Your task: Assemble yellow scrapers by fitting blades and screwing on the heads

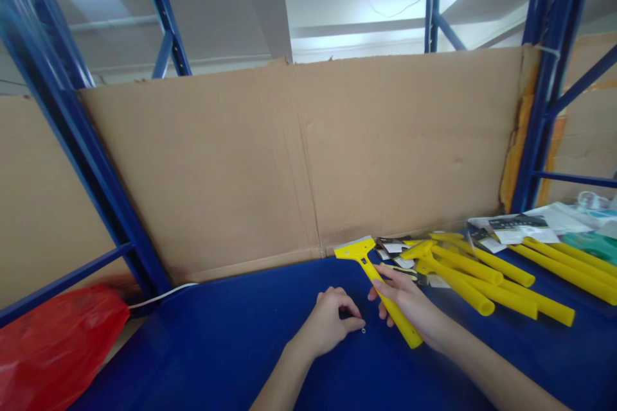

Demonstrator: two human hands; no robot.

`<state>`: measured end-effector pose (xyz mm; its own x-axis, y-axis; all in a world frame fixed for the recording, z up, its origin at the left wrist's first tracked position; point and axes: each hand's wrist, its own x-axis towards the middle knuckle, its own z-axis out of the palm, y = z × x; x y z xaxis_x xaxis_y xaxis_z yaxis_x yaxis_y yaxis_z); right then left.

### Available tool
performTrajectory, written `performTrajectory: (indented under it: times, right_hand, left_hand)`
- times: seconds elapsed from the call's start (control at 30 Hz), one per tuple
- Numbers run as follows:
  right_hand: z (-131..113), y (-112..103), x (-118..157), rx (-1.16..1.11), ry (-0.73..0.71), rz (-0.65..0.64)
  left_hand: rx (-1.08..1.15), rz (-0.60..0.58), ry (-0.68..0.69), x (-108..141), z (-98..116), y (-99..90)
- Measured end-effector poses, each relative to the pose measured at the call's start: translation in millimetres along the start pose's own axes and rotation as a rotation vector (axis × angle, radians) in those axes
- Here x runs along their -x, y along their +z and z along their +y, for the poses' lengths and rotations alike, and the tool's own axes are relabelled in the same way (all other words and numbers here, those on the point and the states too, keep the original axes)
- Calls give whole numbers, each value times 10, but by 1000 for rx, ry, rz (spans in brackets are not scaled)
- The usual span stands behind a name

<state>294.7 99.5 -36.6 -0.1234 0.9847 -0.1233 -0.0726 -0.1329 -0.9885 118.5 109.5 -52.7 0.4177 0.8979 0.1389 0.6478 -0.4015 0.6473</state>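
Note:
My right hand (400,298) is wrapped around the handle of a yellow scraper (399,319). Its wide head, with a pale metal edge, points away from me and up to the left. To the left of the handle, my left hand (335,318) is closed in a pinch, low over the blue tabletop. At its thumb tip shows a small ring-shaped metal piece (363,331), too tiny to name surely, possibly a nut. Right of my right hand lies a pile of yellow scrapers (463,276), with black-and-white packages (393,247) beside them.
A cardboard panel (299,160) stands along the back of the blue table (216,334), between blue rack posts (549,83). A red plastic bag (58,347) lies at the left, near a white cable (164,295). Yellow tubes (569,266) and white plastic packaging (562,215) sit far right.

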Motion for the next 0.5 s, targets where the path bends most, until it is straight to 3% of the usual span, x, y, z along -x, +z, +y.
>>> performTrajectory:
  times: [0.33,0.4,0.5]
  right_hand:
    - [-23,3,15,49,-1,-12]
    - [-22,-3,1,98,6,3]
    - [16,-4,-33,225,-1,9]
  left_hand:
    - [63,-99,28,27,53,-28]
    - [156,-26,42,3,44,-51]
    - [340,251,39,-57,2,-121]
